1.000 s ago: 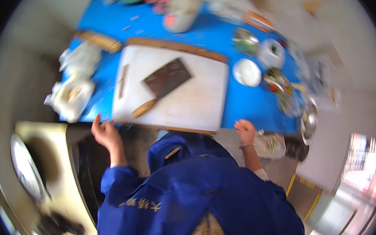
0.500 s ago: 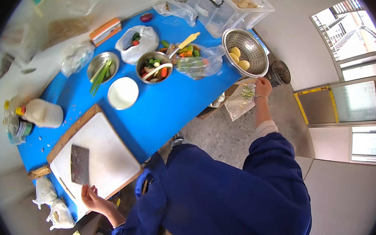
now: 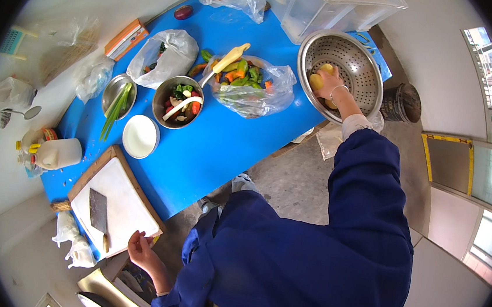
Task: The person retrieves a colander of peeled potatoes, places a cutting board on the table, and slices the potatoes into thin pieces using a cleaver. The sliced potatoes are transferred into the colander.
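My right hand (image 3: 329,86) reaches into the steel colander (image 3: 357,58) at the table's far right, its fingers around a peeled yellow potato (image 3: 316,82). Another potato (image 3: 326,68) shows by the fingertips, and one more lies partly hidden under the wrist. My left hand (image 3: 144,254) hangs beside the near corner of the white cutting board (image 3: 122,192), fingers loosely bent with nothing in them. On the board a cleaver (image 3: 98,211) lies flat, its wooden handle toward the near edge, apart from my left hand.
On the blue table (image 3: 247,139) stand a white bowl (image 3: 141,137), a pot of cut vegetables (image 3: 177,102), a bowl with green onions (image 3: 118,98) and a bag of peppers (image 3: 251,95). Jugs (image 3: 59,153) stand at the left; a clear bin (image 3: 328,14) stands behind the colander.
My right hand has moved from below the colander's near rim into it and closed around a potato. My left hand has drawn away from the cleaver's handle, off the board. The view has shifted.
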A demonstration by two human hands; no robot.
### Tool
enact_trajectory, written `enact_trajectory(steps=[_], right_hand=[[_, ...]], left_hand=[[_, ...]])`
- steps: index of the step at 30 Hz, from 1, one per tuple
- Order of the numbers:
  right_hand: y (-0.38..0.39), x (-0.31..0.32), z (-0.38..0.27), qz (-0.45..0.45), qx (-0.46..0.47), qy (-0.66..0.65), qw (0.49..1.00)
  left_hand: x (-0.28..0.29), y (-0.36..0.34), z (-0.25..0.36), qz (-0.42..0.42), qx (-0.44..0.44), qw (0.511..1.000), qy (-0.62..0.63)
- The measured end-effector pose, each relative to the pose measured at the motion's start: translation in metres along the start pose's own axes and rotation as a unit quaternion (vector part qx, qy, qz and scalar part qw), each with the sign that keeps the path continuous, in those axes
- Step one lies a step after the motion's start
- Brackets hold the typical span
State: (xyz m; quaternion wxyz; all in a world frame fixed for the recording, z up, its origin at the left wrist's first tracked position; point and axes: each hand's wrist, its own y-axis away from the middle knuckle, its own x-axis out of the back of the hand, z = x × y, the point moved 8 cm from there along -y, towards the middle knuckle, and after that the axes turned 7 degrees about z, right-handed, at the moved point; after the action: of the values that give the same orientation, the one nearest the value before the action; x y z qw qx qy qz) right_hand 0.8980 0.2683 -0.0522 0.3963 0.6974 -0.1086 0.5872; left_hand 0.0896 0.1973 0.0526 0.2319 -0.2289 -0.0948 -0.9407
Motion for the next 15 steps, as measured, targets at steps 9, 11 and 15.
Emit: enact_trajectory(steps=[9,11,15], right_hand=[[0.01,0.008,0.061,0.026,0.166,-0.068,0.983],[0.012,-0.007,0.067,0.006,0.224,-0.002,0.974],[0.006,-0.023,0.073,0.011,0.174,0.065,0.983]], left_hand=[[0.009,0.021,-0.004,0.039,0.018,0.999,-0.024],[0.005,0.025,-0.008,0.038,0.038,0.998,-0.012],[-0.007,0.027,-0.011,0.013,0.024,1.0,0.003]])
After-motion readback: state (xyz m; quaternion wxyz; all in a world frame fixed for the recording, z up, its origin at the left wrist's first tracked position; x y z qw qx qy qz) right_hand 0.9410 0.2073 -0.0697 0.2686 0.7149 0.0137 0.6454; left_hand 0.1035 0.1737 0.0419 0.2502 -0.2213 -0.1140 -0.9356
